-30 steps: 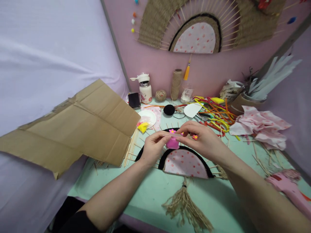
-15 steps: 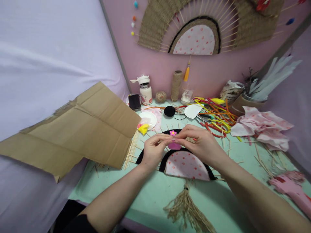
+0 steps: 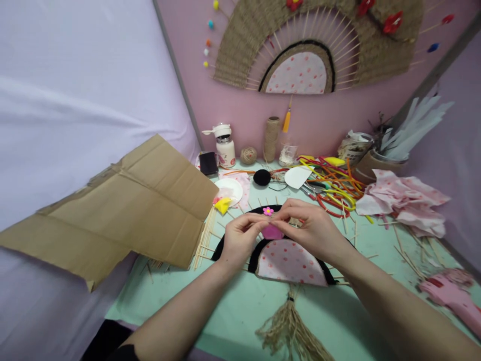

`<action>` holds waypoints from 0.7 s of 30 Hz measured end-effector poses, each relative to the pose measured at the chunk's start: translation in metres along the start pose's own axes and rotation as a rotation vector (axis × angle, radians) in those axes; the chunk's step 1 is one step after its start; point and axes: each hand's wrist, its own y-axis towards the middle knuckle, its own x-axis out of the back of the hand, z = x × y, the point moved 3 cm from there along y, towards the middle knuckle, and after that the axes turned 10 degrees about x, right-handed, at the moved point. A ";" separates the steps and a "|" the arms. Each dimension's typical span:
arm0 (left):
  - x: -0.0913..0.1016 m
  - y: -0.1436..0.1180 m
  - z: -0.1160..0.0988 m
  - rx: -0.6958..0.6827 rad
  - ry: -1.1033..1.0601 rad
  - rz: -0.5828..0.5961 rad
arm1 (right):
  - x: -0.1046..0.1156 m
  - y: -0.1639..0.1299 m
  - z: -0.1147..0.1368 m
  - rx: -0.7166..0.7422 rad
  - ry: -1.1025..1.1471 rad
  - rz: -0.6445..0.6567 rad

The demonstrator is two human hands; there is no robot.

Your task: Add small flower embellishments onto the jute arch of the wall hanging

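While both hands pinch it mid-frame, left hand (image 3: 240, 238) and right hand (image 3: 311, 231) fingers clamped on the pink foam piece (image 3: 272, 232), it looks light, soft, best held by its edges.

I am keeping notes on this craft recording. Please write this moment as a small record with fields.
left hand: left hand pinches the pink piece from the left
right hand: right hand pinches the same piece from the right
below the hands: half-round fan with black edge and jute tassel
near the fingertips: small pink flower
left of the hands: cardboard sheet
surface: green table
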 end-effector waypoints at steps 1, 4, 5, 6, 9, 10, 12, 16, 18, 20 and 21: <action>0.000 0.001 0.001 0.016 -0.002 0.001 | 0.001 0.001 -0.001 -0.014 -0.004 -0.003; 0.003 0.001 0.002 0.003 0.010 -0.009 | 0.004 0.002 -0.001 -0.046 -0.008 -0.005; 0.003 0.001 0.002 -0.015 0.018 -0.013 | 0.004 0.002 -0.001 -0.049 -0.005 -0.007; 0.004 0.001 0.002 -0.034 0.030 -0.015 | 0.004 0.002 0.000 -0.050 0.001 -0.011; 0.004 -0.001 0.001 -0.092 0.063 -0.016 | 0.002 0.001 -0.001 -0.039 0.021 -0.007; 0.003 -0.001 0.000 -0.109 0.066 -0.014 | 0.000 0.000 -0.002 -0.035 0.028 0.005; 0.001 -0.003 -0.001 -0.132 0.065 -0.008 | -0.003 -0.001 -0.002 -0.031 0.025 0.041; 0.001 -0.005 -0.005 -0.154 0.069 -0.002 | -0.006 -0.002 0.000 -0.034 -0.037 0.118; 0.002 -0.005 -0.006 -0.167 0.085 -0.004 | -0.005 -0.001 0.001 -0.020 -0.063 0.138; 0.004 -0.005 -0.006 -0.177 0.110 -0.009 | -0.004 -0.001 0.001 -0.002 -0.089 0.155; 0.004 -0.004 -0.006 -0.176 0.121 -0.009 | -0.004 0.000 0.001 0.006 -0.115 0.165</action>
